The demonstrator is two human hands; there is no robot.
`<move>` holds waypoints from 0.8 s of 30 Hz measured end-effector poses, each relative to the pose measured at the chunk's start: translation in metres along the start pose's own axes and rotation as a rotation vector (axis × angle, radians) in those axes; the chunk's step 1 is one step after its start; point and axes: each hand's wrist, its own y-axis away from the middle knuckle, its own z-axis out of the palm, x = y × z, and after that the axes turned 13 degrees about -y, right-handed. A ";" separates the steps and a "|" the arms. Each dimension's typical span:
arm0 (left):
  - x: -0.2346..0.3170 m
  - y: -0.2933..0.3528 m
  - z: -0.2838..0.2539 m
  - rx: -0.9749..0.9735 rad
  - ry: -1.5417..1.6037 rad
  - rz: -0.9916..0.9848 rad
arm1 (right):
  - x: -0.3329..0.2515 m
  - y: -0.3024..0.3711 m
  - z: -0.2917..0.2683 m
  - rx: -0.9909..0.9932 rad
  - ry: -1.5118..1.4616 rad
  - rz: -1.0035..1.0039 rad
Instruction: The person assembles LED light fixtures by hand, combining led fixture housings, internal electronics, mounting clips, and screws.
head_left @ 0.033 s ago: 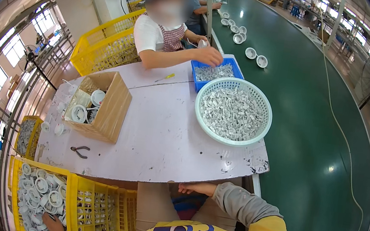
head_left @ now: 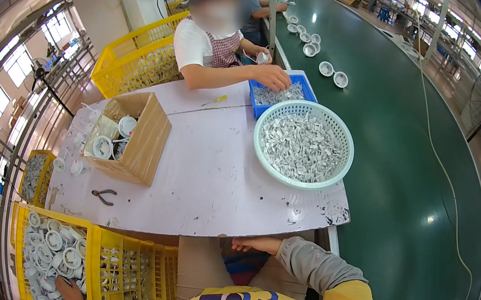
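My left hand point(head_left: 70, 291) is down among white round plastic lamp housings point(head_left: 45, 252) in a yellow crate point(head_left: 94, 258) at the lower left. Its fingertips are partly lost among the housings, so its grip is unclear. My right hand point(head_left: 255, 244) rests over my lap, just below the table's near edge, fingers stretched out and holding nothing. Pliers with dark handles point(head_left: 104, 196) lie on the white table point(head_left: 206, 176). Left of centre stands an open cardboard box point(head_left: 147, 144) with white round parts inside. A pale green basket point(head_left: 298, 183) full of small clear-and-white pieces sits at the right.
Across the table a person point(head_left: 210, 55) reaches into a blue bin point(head_left: 256, 108) of small pieces. A yellow screwdriver point(head_left: 215, 100) lies near them. On the right, a green conveyor belt point(head_left: 381, 187) carries white round parts point(head_left: 339, 79). More yellow crates point(head_left: 138, 51) stand beyond.
The hand of the person across has shifted slightly within the blue bin, and the white part in their other hand has moved a little. My hands look unmoved.
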 end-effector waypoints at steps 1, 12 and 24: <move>0.001 0.000 -0.002 -0.020 0.007 -0.015 | 0.001 0.000 -0.001 -0.004 -0.010 -0.002; 0.007 -0.003 0.001 0.003 0.024 0.020 | 0.005 0.003 -0.004 0.002 -0.009 0.002; -0.006 -0.003 0.011 0.029 -0.036 0.007 | 0.003 0.001 0.001 -0.067 -0.017 0.064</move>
